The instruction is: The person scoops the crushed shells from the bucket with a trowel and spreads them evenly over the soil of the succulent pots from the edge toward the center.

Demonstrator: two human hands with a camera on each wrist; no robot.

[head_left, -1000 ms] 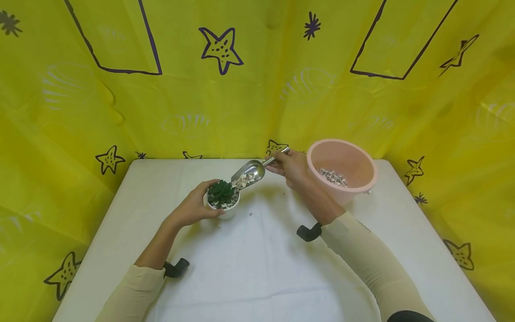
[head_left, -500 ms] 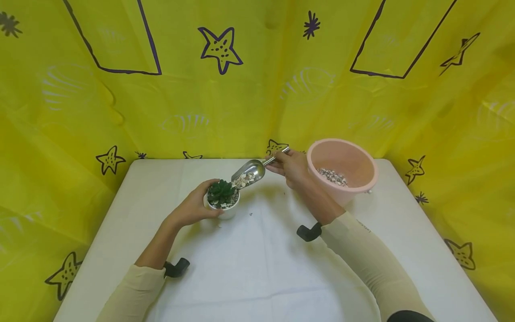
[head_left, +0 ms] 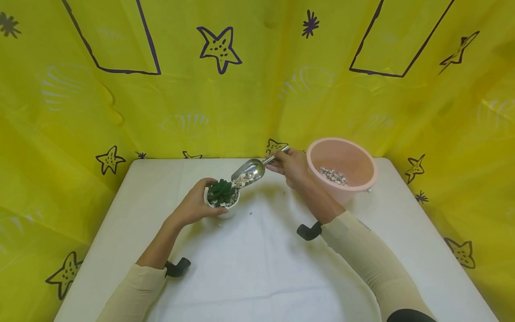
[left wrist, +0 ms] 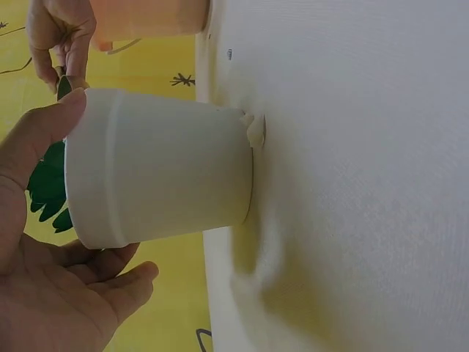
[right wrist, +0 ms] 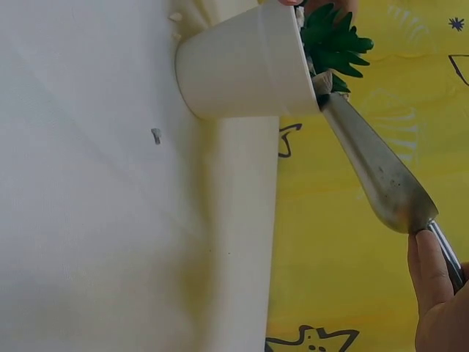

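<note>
My left hand point(head_left: 198, 203) grips a small white pot point(left wrist: 161, 169) near its rim, thumb on one side and fingers on the other. A green succulent point(head_left: 221, 191) stands in the pot among pale stones. My right hand point(head_left: 293, 167) pinches the handle of a metal scoop point(head_left: 251, 170). Pale stone chips point(head_left: 243, 180) lie in the scoop's bowl. The scoop tilts down to the left, its tip right at the pot's rim beside the leaves, as the right wrist view shows.
A pink bucket point(head_left: 364, 181) with stone chips point(head_left: 331, 176) at its bottom stands right of my right hand. A few loose chips point(right wrist: 156, 136) lie on the white table cloth point(head_left: 241, 268). A yellow curtain point(head_left: 257, 89) hangs behind the table.
The left hand has shifted its thumb slightly along the pot's rim. The scoop and its chips look the same as before.
</note>
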